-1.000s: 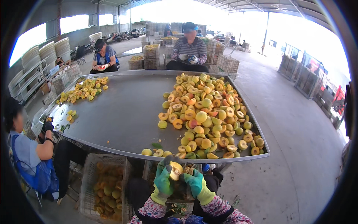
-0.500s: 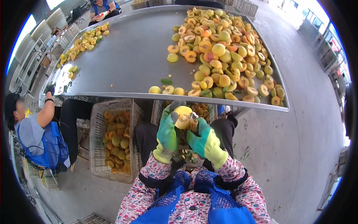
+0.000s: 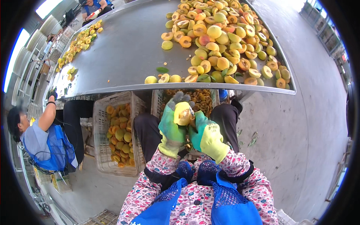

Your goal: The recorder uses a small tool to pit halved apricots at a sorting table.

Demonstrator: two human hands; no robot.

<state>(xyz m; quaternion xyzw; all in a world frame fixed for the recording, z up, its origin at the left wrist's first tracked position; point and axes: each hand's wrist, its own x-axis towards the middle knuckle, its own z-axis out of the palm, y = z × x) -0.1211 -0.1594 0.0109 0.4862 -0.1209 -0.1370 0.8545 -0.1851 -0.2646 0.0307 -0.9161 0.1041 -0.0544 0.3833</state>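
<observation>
Yellow cut fruit (image 3: 182,113) is up in the hands, over the gap between the wearer's knees, just off the table's near edge. Rounded, smooth skin, pale wet-looking patch toward the near end. Slightly elongated; long axis runs roughly away from the wearer, far end toward the table. Exact facing of the cut side: can't tell.

Left hand (image 3: 172,123) grips the fruit, fingers around its far and left sides. Right hand (image 3: 209,133) is closed on a small tool (image 3: 192,113) right against the fruit; only a metallic glint shows, rest hidden. Gloves: teal coating, lime knit cuffs, grey fingertips on the left one.

Below and beyond: lattice plastic crate (image 3: 156,103) of brownish, crumpled-looking pieces. To its left, a white slatted crate (image 3: 100,131) with whole-looking and cut fruit.

Table (image 3: 120,52): flat grey sheet metal, raised lip. Right part carries a heap of fruit halves (image 3: 221,41), domed skins and flat orange faces mixed. Green leaf (image 3: 162,70) lies flat near the front edge.

Co-worker (image 3: 48,144) in blue mesh vest sits at left. Concrete floor (image 3: 277,150).
</observation>
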